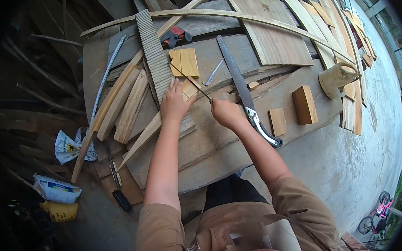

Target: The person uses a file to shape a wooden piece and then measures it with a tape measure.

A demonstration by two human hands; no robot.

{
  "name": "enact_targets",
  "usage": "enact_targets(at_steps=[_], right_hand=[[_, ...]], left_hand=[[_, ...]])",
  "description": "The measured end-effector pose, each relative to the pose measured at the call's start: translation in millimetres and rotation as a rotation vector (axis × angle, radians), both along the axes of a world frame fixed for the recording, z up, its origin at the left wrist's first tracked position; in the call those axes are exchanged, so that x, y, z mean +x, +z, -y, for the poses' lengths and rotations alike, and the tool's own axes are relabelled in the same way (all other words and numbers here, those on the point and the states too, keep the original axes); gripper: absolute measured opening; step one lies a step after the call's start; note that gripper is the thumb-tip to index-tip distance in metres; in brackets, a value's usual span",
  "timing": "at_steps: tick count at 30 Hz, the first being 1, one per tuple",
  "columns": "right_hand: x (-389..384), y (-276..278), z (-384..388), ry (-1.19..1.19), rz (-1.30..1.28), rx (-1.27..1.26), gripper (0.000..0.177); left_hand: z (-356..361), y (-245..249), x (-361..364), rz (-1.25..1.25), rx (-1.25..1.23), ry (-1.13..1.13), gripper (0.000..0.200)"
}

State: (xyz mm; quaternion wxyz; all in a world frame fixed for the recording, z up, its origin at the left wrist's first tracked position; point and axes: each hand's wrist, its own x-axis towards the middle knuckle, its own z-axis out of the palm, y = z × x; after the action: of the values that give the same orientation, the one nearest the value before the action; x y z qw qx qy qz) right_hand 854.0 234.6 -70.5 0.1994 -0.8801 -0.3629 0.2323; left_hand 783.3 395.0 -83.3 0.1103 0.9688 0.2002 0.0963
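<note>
My right hand [227, 113] is closed round the near end of a thin, dark, file-like tool [192, 82]. The tool slants up and left across a pale wooden strip [149, 130], its far end reaching a square yellowish wood block [189, 56]. With fingers forward and thumb apart, my left hand [174, 102] presses the strip down on the bench. Beside that hand lies a long ribbed wooden piece [153, 52], partly under the strip. A handsaw [238, 74] with a black and white handle lies to the right of my right hand.
The plank bench [212, 159] also carries a blue pen [214, 72], two small blocks [305, 104], a cream-coloured cup [336, 79] and a tape measure [109, 73]. A long curved strip [230, 13] spans the back. A knife [114, 171] lies at lower left, near bags [58, 187].
</note>
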Motion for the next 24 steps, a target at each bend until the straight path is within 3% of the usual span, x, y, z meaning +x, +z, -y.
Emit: enact_targets(at_steps=[8,11,17,20,24], right_hand=[[-39.3,23.6,114.3,0.029,-0.004,-0.165,0.02],[-33.0,33.3,108.0,0.062,0.001,-0.17,0.021],[-0.1,-3.0,2.3,0.048,0.006,-0.065,0.024],[-4.1,1.0,3.2,0.011,-0.011,-0.029,0.024],[-38.7,6.7,82.7,-0.003,0.003,-0.133,0.023]], left_hand=[[2.0,1.9,1.0,-0.031,-0.027,-0.003,0.06],[2.1,0.2,-2.0,-0.006,-0.015,-0.02,0.06],[4.0,-1.2,-1.1,0.012,0.005,-0.031,0.06],[1.5,-1.5,-3.3,0.0,0.031,-0.025,0.06],[0.9,-1.3,-3.1,-0.024,0.026,-0.078,0.061]])
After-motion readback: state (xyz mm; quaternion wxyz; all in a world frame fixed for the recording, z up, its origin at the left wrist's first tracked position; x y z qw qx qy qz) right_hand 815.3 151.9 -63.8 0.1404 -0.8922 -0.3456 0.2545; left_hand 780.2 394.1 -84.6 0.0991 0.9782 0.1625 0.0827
